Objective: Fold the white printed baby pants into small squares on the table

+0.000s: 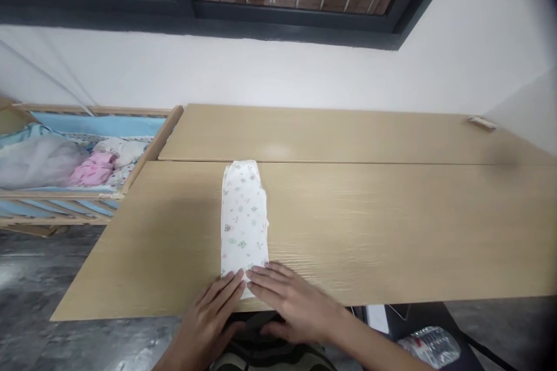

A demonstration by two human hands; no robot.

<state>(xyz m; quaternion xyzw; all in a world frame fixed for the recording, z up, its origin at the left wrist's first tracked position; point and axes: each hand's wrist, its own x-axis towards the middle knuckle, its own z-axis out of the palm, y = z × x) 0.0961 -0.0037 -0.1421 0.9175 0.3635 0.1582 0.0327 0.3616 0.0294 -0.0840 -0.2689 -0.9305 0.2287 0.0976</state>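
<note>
While both hands are pressing flat on the near end of the cloth [243, 220], a folding step seems to be in hand: the left hand [209, 319] and right hand [289, 301] are lying with fingers extended and close together, clamping nothing. The cloth is lying folded lengthwise on the table [391, 226], running toward 12 o'clock. Next, likely, pinching that near edge and carrying it toward 12 o'clock.

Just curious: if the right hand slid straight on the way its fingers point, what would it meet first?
The right hand points up-left, fingertips already on the folded white cloth, so it would run over that cloth first.
</note>
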